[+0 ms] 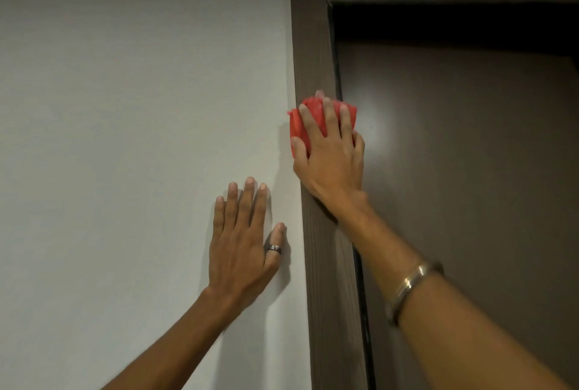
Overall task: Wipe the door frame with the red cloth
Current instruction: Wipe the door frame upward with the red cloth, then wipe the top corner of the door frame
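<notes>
The dark brown wooden door frame (311, 45) runs up the middle of the view and turns right along the top. My right hand (330, 161) presses a folded red cloth (316, 117) flat against the frame's upright, fingers spread over it. The cloth sticks out a little past both edges of the upright. My left hand (242, 242) lies flat on the white wall to the left of the frame, lower than the right hand, fingers apart and holding nothing. It wears a ring on the thumb.
The white wall (141, 107) fills the left half. A brown door panel (470, 170) sits inside the frame on the right, with a dark gap under the top rail. A metal bangle (410, 286) circles my right forearm.
</notes>
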Demonstrator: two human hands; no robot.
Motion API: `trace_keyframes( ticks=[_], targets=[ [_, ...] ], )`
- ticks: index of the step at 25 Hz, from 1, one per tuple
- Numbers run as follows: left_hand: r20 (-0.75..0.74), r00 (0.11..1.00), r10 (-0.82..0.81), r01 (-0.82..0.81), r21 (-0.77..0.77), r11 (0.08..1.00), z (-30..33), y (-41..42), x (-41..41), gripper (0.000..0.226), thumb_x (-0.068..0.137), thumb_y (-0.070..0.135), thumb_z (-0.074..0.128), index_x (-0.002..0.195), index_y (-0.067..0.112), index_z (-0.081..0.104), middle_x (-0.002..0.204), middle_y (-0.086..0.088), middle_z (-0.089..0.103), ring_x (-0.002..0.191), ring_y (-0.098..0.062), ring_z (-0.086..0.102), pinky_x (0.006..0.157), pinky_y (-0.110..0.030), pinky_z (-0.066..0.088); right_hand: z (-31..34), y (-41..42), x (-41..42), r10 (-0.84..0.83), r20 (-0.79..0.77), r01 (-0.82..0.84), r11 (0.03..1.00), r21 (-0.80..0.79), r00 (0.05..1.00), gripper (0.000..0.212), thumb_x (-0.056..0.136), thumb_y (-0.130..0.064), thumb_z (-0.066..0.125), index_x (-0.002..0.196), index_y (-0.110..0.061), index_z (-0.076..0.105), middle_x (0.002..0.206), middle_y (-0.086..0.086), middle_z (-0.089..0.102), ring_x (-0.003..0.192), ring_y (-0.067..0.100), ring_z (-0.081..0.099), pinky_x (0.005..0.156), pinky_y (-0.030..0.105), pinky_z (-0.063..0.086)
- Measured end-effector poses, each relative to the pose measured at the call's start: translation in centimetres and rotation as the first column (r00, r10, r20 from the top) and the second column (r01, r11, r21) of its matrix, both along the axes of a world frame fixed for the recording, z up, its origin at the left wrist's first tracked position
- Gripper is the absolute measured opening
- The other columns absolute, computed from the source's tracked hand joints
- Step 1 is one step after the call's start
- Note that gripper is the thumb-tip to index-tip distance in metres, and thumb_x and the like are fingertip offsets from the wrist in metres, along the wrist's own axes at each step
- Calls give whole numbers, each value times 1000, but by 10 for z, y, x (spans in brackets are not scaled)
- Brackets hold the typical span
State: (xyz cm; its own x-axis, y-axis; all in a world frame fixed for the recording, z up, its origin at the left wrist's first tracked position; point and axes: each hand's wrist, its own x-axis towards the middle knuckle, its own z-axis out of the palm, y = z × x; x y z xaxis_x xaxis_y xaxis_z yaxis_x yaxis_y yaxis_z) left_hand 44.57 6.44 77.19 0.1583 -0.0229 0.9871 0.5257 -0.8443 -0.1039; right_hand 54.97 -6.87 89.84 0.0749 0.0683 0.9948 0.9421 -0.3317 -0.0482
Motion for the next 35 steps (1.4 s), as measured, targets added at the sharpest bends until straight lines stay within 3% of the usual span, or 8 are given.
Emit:
trace_keyframes(
  ticks=[13, 19, 21, 23, 25, 27, 32, 35],
  targets=[
    [-233, 968, 93, -96, -1, 995, -188, -7, -25, 74, 102, 46, 40, 164, 10, 23, 173, -16, 19, 159, -37, 21, 127, -58, 23, -321, -34, -25, -48, -133, 24, 985, -172, 990, 77, 84, -27, 81, 154, -21, 49, 163, 16, 44, 149, 50, 38, 111, 63, 32],
    [-353, 933, 70, -117, -114, 987, -232, -25, -30, 77, 102, 45, 49, 164, 7, 23, 173, -16, 16, 161, -34, 12, 132, -48, 2, -396, -66, -35, 36, -231, -115, 934, -337, 972, 72, 76, -5, 80, 144, -18, 61, 160, 13, 48, 148, 49, 41, 104, 57, 51],
    [-363, 932, 9, -81, -184, 980, -248, -39, -38, 75, 101, 43, 50, 163, 8, 26, 173, -15, 16, 162, -31, 8, 132, -44, -4, -415, -80, -43, 128, -422, -287, 895, -340, 898, 70, 79, -5, 77, 144, -24, 61, 161, 5, 47, 148, 36, 44, 106, 42, 49],
    [-286, 947, -143, 32, -360, 932, -270, -61, -52, 70, 102, 41, 48, 162, 9, 30, 174, -13, 16, 162, -29, 4, 133, -40, -4, -432, -97, -55, 322, -736, -504, 863, -31, 595, 65, 83, -5, 75, 140, -33, 63, 155, -2, 53, 130, 16, 60, 95, 23, 57],
    [-64, 936, -345, 234, -617, 751, -291, -91, -70, 63, 103, 46, 40, 159, 16, 36, 174, -5, 20, 163, -21, 7, 132, -37, 8, -439, -109, -66, 616, -780, -497, 645, 580, -110, 53, 90, -3, 68, 136, -29, 66, 143, 4, 66, 108, 17, 72, 75, 23, 64],
    [214, 869, -446, 421, -793, 440, -318, -121, -91, 61, 100, 56, 35, 154, 27, 40, 166, 5, 33, 154, -12, 29, 124, -30, 29, -452, -113, -77, 657, -365, -167, 346, 923, -659, 40, 96, -11, 55, 134, -9, 66, 129, 19, 72, 107, 36, 75, 82, 48, 66],
    [591, 802, -84, 430, -670, -606, -396, -142, -147, 49, 103, 60, 39, 121, 24, 68, 123, -3, 77, 116, -25, 69, 99, -46, 57, -532, -88, -150, 550, -268, -28, 405, 914, -791, 51, 102, -43, 53, 128, -3, 71, 127, 23, 73, 112, 37, 74, 96, 51, 62],
    [566, 818, 104, 421, -465, -779, -467, -125, -198, 34, 106, 40, 44, 106, 20, 71, 104, -5, 79, 100, -25, 73, 90, -44, 61, -612, -67, -203, 337, -502, -201, 635, 746, -797, 49, 103, -53, 50, 120, -15, 76, 124, 13, 77, 113, 26, 75, 97, 42, 58]
  ],
)
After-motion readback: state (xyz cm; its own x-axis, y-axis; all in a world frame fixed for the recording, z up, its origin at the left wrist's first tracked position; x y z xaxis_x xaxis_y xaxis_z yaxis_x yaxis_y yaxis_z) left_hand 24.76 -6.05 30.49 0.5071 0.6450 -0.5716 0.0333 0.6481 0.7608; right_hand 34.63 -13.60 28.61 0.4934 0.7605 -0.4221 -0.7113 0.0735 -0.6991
